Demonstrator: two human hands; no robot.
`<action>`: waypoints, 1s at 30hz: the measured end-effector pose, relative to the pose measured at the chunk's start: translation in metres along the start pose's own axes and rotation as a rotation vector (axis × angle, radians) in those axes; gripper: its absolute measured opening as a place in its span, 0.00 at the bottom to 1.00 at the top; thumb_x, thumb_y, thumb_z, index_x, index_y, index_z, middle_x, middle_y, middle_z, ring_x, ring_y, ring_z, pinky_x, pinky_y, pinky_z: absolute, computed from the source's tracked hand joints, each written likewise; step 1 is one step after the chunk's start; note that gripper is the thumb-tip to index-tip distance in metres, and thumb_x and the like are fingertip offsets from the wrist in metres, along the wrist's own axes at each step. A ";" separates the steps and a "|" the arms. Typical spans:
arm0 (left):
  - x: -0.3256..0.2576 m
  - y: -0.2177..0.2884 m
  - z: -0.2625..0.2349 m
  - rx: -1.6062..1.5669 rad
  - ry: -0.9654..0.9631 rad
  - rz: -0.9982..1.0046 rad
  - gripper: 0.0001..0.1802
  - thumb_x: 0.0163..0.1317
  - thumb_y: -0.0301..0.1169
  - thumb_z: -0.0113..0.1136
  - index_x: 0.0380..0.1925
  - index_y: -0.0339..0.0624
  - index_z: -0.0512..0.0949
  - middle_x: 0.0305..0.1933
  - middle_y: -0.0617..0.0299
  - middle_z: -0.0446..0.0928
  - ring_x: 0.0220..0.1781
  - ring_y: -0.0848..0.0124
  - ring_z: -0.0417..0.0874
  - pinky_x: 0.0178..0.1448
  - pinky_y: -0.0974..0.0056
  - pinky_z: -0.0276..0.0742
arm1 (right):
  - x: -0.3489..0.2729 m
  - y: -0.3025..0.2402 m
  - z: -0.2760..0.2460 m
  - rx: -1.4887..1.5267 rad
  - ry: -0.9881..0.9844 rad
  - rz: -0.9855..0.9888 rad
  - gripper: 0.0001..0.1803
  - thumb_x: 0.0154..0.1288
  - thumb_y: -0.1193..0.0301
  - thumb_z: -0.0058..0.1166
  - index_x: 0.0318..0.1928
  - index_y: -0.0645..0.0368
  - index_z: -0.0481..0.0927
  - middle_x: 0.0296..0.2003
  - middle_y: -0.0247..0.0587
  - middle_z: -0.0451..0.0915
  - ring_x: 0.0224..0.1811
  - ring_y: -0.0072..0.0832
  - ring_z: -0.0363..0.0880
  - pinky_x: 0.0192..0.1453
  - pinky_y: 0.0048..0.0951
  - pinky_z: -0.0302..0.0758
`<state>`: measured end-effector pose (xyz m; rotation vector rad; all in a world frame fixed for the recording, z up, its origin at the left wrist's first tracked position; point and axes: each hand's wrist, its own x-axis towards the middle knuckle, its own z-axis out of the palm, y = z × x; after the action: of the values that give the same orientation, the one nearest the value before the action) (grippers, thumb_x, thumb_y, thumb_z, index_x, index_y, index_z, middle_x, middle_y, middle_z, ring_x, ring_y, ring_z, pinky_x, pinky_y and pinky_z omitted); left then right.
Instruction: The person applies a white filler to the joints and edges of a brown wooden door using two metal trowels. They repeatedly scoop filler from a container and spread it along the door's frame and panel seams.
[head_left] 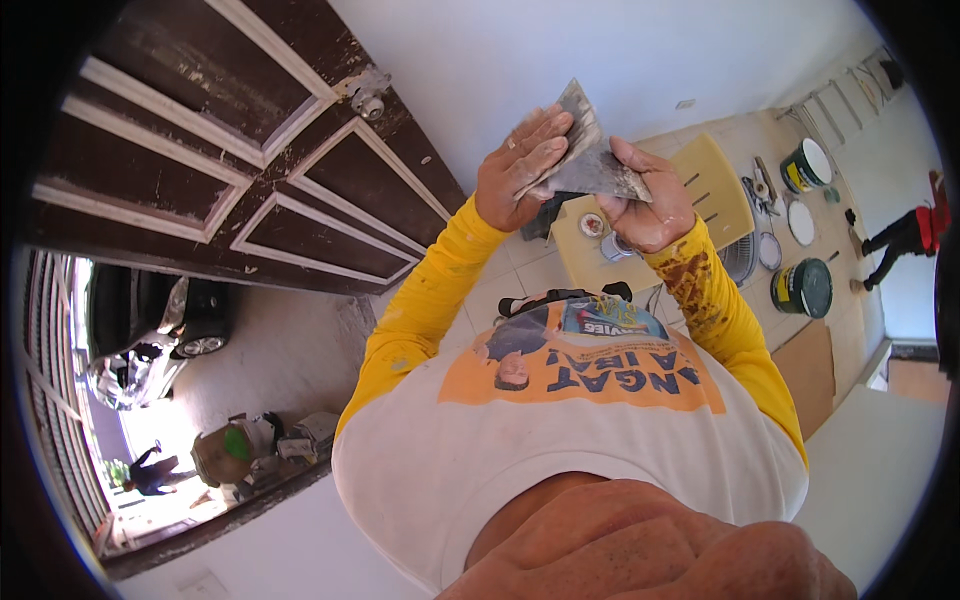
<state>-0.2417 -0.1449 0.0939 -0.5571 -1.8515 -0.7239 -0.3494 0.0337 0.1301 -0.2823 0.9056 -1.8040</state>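
As the left scraper (577, 108) meets the right scraper (605, 175), each has a hand on it

While both stained scrapers are up in front of the chest, the left hand (525, 165) holds one with its fingers close together along the blade; the right hand (655, 200) pinches the other, thumb on the near face – its remaining fingers are partly hidden; whether the blades touch or only overlap in view, I cannot tell. Past the hands stands a yellow chair (712, 160), with a small tub (592, 224) and a cup (615, 250) on its seat; to the right of it are a dark green bucket (808, 290), a second bucket (806, 165) and a white lid (800, 223), all on the floor; farther right is a person in red (925, 225). On the left – a brown door (200, 80), paint worn, and beyond it a car (165, 320).
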 end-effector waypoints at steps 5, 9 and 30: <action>0.010 0.012 -0.017 0.045 -0.181 -0.030 0.24 0.55 0.30 0.65 0.54 0.42 0.77 0.63 0.53 0.74 0.67 0.49 0.72 0.69 0.49 0.67 | 0.002 -0.009 -0.007 0.421 -0.155 0.142 0.17 0.75 0.66 0.42 0.54 0.66 0.73 0.48 0.48 0.80 0.47 0.38 0.83 0.52 0.39 0.81; 0.009 0.012 -0.043 0.268 -0.452 0.108 0.23 0.56 0.31 0.64 0.54 0.43 0.77 0.62 0.55 0.75 0.65 0.51 0.73 0.67 0.51 0.70 | 0.006 -0.007 -0.028 0.427 -0.124 0.028 0.17 0.74 0.67 0.44 0.55 0.67 0.73 0.49 0.48 0.80 0.50 0.34 0.82 0.53 0.34 0.80; -0.041 0.013 -0.009 -1.197 0.523 -1.198 0.22 0.72 0.42 0.48 0.58 0.38 0.71 0.54 0.52 0.78 0.54 0.59 0.81 0.57 0.48 0.79 | 0.036 -0.054 -0.075 -1.495 -0.341 -0.730 0.28 0.63 0.74 0.57 0.65 0.54 0.70 0.56 0.41 0.76 0.59 0.36 0.73 0.66 0.37 0.68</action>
<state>-0.2119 -0.1441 0.0618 0.1576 -0.9220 -2.5271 -0.4453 0.0447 0.1084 -1.9719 1.8847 -1.1925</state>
